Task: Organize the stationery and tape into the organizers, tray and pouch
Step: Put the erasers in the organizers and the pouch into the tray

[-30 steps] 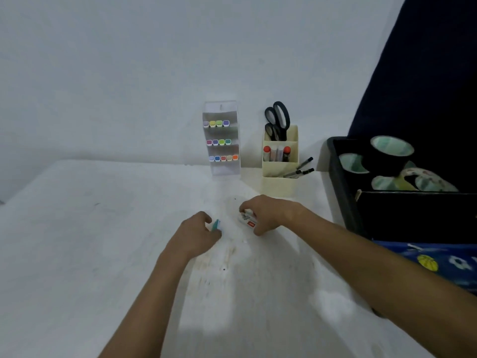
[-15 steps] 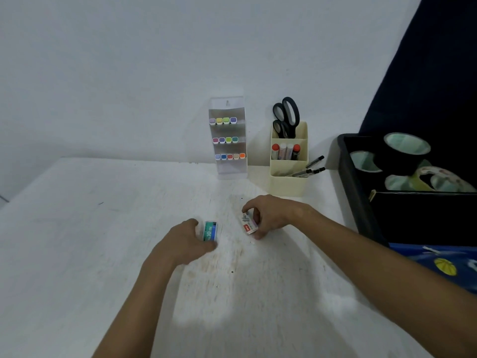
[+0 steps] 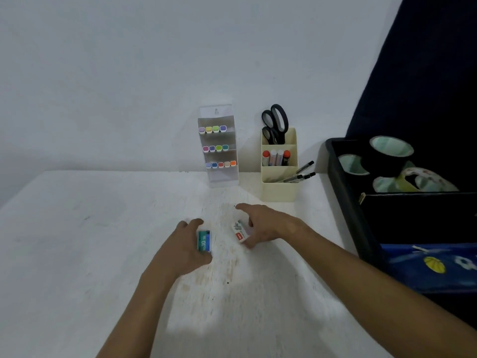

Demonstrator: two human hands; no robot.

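My left hand (image 3: pixel 186 245) holds a small teal staple box (image 3: pixel 204 240) between thumb and fingers, just above the white table (image 3: pixel 77 254). My right hand (image 3: pixel 260 226) pinches a small white and red box (image 3: pixel 239 231) beside it. Behind them a clear organizer (image 3: pixel 219 147) holds rows of coloured markers. A cream organizer (image 3: pixel 280 166) holds black scissors (image 3: pixel 275 124), glue sticks and pens. A black tray (image 3: pixel 343 177) on the right holds several tape rolls (image 3: pixel 391 151). A blue patterned pouch (image 3: pixel 433 264) lies in front of the tray.
The white wall rises right behind the organizers. A dark curtain (image 3: pixel 426 73) hangs at the far right. A black box (image 3: pixel 418 218) sits in the tray's near part.
Both hands have lifted their small boxes and turned them so the labels show. The view has drifted slightly left.
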